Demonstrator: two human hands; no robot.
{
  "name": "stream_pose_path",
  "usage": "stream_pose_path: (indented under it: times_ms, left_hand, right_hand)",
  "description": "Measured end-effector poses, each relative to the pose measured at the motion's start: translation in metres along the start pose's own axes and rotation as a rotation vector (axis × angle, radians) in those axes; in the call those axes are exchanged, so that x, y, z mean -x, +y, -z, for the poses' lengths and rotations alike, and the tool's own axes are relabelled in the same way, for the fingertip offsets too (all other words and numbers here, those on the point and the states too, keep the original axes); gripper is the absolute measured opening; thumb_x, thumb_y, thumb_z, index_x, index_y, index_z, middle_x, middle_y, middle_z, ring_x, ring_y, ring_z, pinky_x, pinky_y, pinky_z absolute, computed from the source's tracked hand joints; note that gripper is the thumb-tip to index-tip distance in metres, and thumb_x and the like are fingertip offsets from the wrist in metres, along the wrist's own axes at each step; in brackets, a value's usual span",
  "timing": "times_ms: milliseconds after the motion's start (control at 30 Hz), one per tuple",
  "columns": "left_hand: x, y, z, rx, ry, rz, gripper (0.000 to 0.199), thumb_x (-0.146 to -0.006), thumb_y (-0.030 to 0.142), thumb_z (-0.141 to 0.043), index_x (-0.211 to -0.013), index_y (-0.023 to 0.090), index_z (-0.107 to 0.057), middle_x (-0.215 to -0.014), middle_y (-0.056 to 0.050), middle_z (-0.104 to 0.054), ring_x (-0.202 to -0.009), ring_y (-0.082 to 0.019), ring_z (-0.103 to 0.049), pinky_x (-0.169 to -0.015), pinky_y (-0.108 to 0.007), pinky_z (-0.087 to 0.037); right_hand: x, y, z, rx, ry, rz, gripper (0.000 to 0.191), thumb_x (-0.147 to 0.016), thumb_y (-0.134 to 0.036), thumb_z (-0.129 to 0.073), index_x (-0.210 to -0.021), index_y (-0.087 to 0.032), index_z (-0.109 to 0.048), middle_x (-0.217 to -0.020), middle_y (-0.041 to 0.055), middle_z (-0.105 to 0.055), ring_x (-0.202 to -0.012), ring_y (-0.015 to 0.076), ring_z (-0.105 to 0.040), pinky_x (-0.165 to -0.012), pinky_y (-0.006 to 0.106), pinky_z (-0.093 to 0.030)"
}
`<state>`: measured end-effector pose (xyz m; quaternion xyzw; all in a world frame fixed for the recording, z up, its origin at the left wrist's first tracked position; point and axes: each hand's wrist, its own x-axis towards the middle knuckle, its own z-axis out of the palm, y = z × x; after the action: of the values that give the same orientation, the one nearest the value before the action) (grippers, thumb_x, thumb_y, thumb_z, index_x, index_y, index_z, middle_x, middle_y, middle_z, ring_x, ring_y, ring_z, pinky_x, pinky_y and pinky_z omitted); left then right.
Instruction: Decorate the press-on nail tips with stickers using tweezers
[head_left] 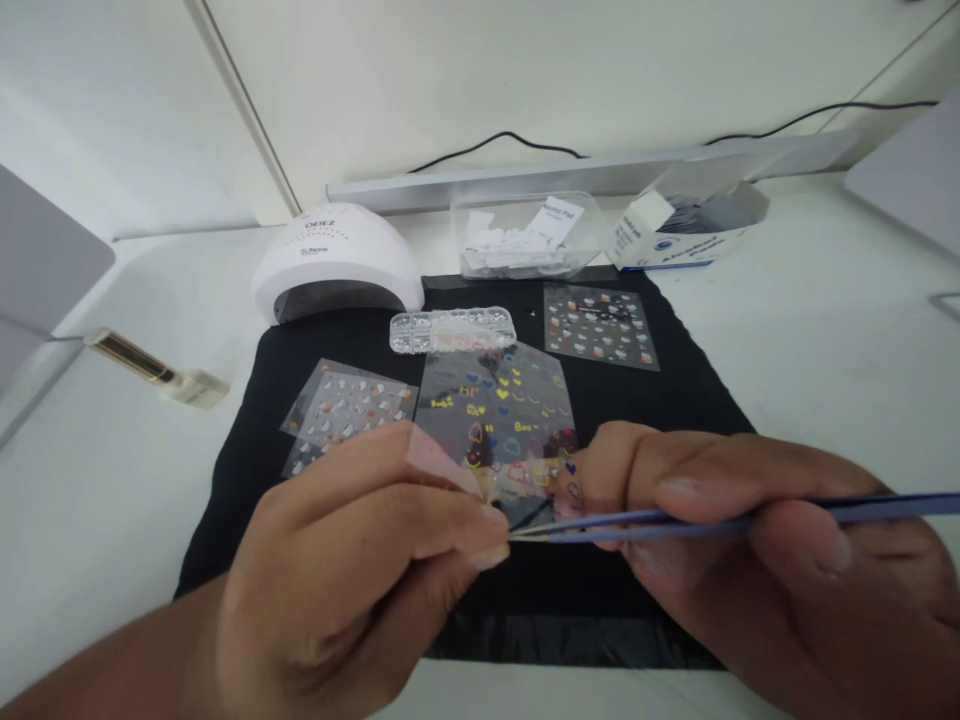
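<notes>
Between thumb and fingers, my left hand (367, 560) pinches the lower edge of a clear nail sticker sheet (517, 415) printed with small colourful hearts, faces and words. The sheet stands up in front of me above the black mat. My right hand (750, 560) is closed around a pair of blue tweezers (720, 522), held nearly level. Their tips meet at the sheet's bottom edge, right by my left thumb and fingertip. Whether a sticker is between the tips is too small to tell. Some right-hand fingers lie beside or behind the sheet's right edge.
A black mat (615, 600) covers the table's middle. On it lie more sticker sheets (600, 325) and a clear compartment case (495, 325). Behind stand a white nail lamp (337, 255), a clear tub (525, 240) and an alcohol pad box (686, 235). A nail polish bottle (157, 370) lies left.
</notes>
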<state>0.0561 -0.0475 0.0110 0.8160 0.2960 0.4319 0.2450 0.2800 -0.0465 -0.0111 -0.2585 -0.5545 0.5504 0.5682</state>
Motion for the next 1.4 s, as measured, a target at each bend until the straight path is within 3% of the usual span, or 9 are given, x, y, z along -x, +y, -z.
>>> stream_pose_path:
  times_ms: [167,367,733,900,1200,1300,1400]
  left_hand:
    - [0.0,0.0,0.0,-0.003,0.002,-0.003,0.022,-0.08,-0.002,-0.071,-0.095,0.013,-0.07,-0.082,-0.005,-0.073,-0.07,-0.012,-0.07,-0.063,-0.019,-0.061]
    - [0.001,0.001,0.001,-0.034,-0.017,0.003,0.023,-0.083,0.0,-0.069,-0.098,0.018,-0.069,-0.083,-0.004,-0.074,-0.069,-0.013,-0.071,-0.06,-0.02,-0.061]
    - [0.001,0.0,-0.002,-0.037,0.005,0.016,0.021,-0.083,0.0,-0.068,-0.096,0.016,-0.068,-0.083,-0.003,-0.073,-0.07,-0.011,-0.069,-0.064,-0.018,-0.061]
    - [0.003,-0.002,-0.004,-0.009,0.003,0.032,0.024,-0.084,0.0,-0.067,-0.099,0.019,-0.068,-0.081,-0.004,-0.071,-0.071,-0.014,-0.068,-0.062,-0.023,-0.061]
    - [0.008,-0.005,-0.008,-0.067,0.027,0.04,0.021,-0.087,0.0,-0.067,-0.099,0.017,-0.067,-0.086,-0.003,-0.071,-0.076,-0.011,-0.068,-0.069,-0.02,-0.058]
    - [0.01,-0.01,-0.008,-0.117,0.095,0.08,0.018,-0.089,0.006,-0.069,-0.099,0.02,-0.068,-0.088,-0.001,-0.073,-0.081,-0.01,-0.069,-0.075,-0.019,-0.057]
    - [0.009,-0.026,-0.004,-0.173,0.193,0.207,0.011,-0.089,0.015,-0.072,-0.095,0.025,-0.07,-0.088,0.003,-0.075,-0.086,-0.011,-0.07,-0.082,-0.023,-0.056]
  right_hand:
    - [0.001,0.0,0.0,0.042,0.01,0.001,0.02,-0.096,-0.039,-0.064,-0.098,-0.033,-0.083,-0.057,0.0022,-0.063,-0.063,0.0205,-0.063,-0.062,0.037,-0.058]
    - [0.005,-0.001,0.002,0.047,-0.019,-0.033,0.02,-0.097,-0.036,-0.064,-0.104,-0.031,-0.082,-0.068,0.0038,-0.071,-0.066,0.0188,-0.065,-0.062,0.034,-0.06]
    - [0.004,-0.001,0.004,0.016,0.016,-0.065,0.017,-0.094,-0.032,-0.069,-0.105,-0.034,-0.082,-0.07,0.0027,-0.072,-0.064,0.0183,-0.067,-0.06,0.033,-0.061]
    - [0.003,0.0,0.003,-0.002,0.002,-0.045,0.018,-0.095,-0.029,-0.067,-0.105,-0.032,-0.082,-0.066,0.0029,-0.07,-0.066,0.019,-0.067,-0.065,0.035,-0.062]
    - [0.003,0.0,0.0,-0.021,0.013,-0.053,0.017,-0.095,-0.031,-0.067,-0.103,-0.033,-0.082,-0.058,0.0023,-0.067,-0.064,0.0192,-0.064,-0.065,0.035,-0.06]
    - [0.001,-0.001,0.0,-0.012,0.025,-0.045,0.017,-0.096,-0.031,-0.066,-0.101,-0.033,-0.082,-0.058,0.002,-0.066,-0.063,0.019,-0.064,-0.067,0.036,-0.06]
    - [0.001,-0.001,0.002,0.017,0.007,-0.016,0.017,-0.096,-0.031,-0.066,-0.101,-0.032,-0.082,-0.06,0.0022,-0.066,-0.065,0.02,-0.065,-0.067,0.038,-0.06]
